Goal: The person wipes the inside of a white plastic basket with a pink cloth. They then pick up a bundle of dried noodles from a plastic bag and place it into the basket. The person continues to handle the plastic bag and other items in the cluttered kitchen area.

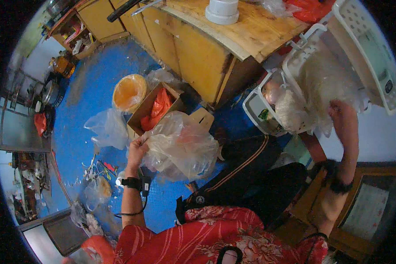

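My left hand [138, 150] is closed on the gathered edge of a clear plastic bag [181, 148], which hangs puffed out in front of my legs. Something pinkish shows through its film. Behind the bag stands an open cardboard box [137, 123] with a red plastic bag [158, 109] inside. Over on the right, my right hand [338, 107] reaches to a blurred, pale plastic bag [323, 79] at the upper tier of a white plastic basket rack [292, 62]. Plastic and blur hide its fingers, so its grip is unclear.
A yellowish lined bucket [130, 92] and a loose clear bag [107, 128] are on the blue floor [85, 95]. Litter [100, 168] lies nearer. The lower basket [255, 109] holds bagged goods. A wooden cabinet [198, 62] with a white cylindrical container [221, 13] borders the far side.
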Motion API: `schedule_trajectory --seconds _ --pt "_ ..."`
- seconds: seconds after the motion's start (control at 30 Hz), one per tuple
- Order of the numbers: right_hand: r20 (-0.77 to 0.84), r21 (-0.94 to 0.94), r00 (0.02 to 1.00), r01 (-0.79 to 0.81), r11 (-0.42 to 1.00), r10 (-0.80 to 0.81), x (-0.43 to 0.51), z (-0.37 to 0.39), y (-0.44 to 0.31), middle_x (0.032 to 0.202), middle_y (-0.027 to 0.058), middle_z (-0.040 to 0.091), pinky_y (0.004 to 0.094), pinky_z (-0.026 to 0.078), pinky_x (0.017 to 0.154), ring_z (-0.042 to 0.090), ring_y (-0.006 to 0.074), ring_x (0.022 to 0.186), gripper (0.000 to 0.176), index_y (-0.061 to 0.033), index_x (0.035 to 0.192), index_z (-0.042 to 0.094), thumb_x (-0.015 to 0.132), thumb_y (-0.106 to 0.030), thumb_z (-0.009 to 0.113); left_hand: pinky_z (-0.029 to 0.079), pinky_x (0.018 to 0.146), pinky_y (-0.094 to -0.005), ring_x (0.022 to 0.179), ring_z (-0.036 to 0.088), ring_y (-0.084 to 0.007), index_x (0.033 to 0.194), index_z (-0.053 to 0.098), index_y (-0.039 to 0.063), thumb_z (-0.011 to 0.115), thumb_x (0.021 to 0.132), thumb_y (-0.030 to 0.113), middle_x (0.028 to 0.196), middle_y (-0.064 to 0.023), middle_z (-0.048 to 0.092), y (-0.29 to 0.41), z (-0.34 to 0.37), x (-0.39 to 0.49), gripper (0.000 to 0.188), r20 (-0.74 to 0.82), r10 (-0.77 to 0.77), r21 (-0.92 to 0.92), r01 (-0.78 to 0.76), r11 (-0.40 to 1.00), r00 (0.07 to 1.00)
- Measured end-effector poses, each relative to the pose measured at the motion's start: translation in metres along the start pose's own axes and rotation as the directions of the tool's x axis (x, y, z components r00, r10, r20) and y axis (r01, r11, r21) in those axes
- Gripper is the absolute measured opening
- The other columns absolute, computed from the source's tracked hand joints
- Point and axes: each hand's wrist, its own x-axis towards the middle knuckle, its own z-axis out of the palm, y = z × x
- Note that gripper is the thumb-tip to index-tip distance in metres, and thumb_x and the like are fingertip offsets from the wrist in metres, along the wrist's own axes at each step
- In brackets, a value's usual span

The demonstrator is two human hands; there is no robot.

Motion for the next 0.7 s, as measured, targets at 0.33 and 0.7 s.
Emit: schedule_trajectory --seconds 0.33,0.7 --pt "0.075 0.751 0.855 0.29 0.594 -0.513 -0.011 0.169 -0.254 0.086 0.0193 0.063 0.0385 0.049 0.066 0.062 0.0332 0.076 0.045 -0.0017 0.115 0.053 0.074 -0.015 0.066 0.044 0.061 -0.0224 0.069 0.053 -0.0062 0.099 0.063 0.001 0.055 0.085 0.006 0.084 0.0011 0.062 0.006 0.02 -0.01 0.018 0.103 0.143 0.082 -0.151 0.985 0.984" --pt "-0.274 0.837 0.912 0.382 0.39 -0.305 0.001 0.158 -0.236 0.071 0.0119 0.063 0.0294 0.047 0.055 0.062 0.0231 0.06 0.004 -0.0009 0.076 0.062 0.078 -0.004 0.06 0.042 0.059 -0.0213 0.068 0.051 -0.0061 0.097 0.064 0.001 0.053 0.082 0.003 0.077 0.003 0.058 -0.005 0.018 0.009 0.018 -0.044 -0.003 0.171 0.01 0.985 0.999"
